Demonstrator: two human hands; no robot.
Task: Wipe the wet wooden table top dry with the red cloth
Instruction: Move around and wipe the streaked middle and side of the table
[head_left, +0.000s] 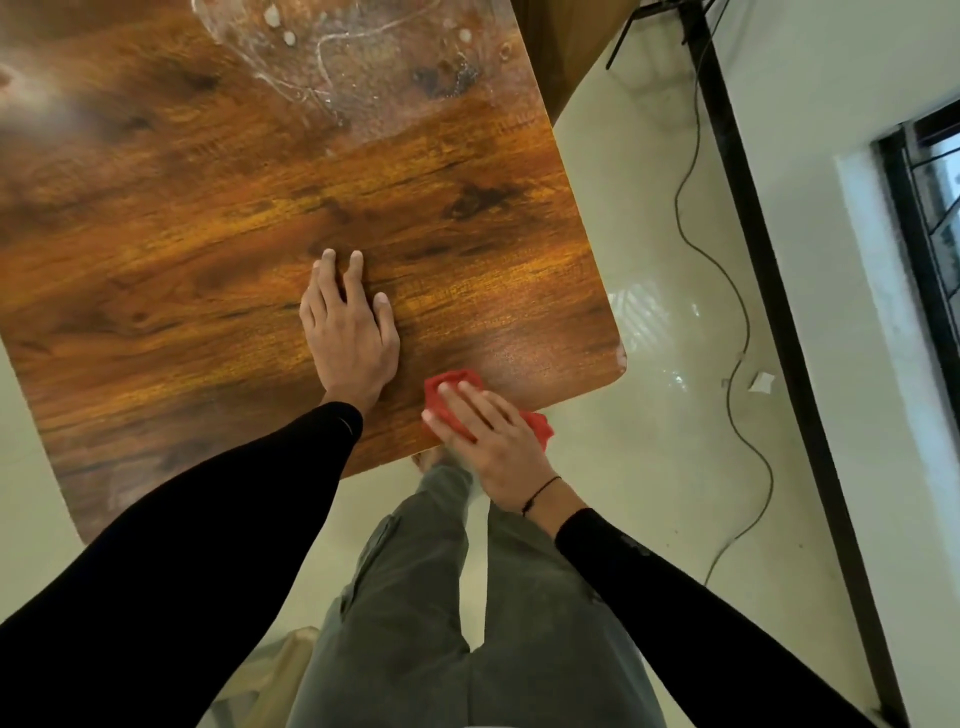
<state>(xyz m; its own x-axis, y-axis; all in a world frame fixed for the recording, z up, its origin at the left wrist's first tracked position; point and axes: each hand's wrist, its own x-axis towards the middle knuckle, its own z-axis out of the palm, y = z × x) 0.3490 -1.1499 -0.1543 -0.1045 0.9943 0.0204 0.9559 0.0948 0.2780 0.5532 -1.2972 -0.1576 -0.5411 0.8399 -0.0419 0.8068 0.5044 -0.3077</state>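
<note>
A pale glossy floor (649, 415) runs under a wooden table (208, 234) with rounded corners, seen from above by the person standing at its near edge. A white wall (831, 156) with a dark strip along its foot rises to the right, a window (930, 218) is set in it, and a thin cable (727, 291) snakes across the floor beside the strip.

The left hand (350, 332) lies flat on the table top, palm down, fingers straight and slightly spread, holding nothing. Just to its right and nearer the person, the right hand (485, 441) presses down on the red cloth (457, 395) with straight fingers laid over it. The cloth is bunched under this hand at the table's near edge, close to the rounded corner, with red showing ahead of the fingertips and out past the far side of the hand, where it seems to hang over the edge. A thin dark band circles the right wrist. Both arms wear black sleeves.

Well ahead of both hands, at the far end of the table, a wet patch (353, 67) shines with pale streaks and droplets. The wood around the hands looks dull. Grey trousers (426, 597) show below the table edge.
</note>
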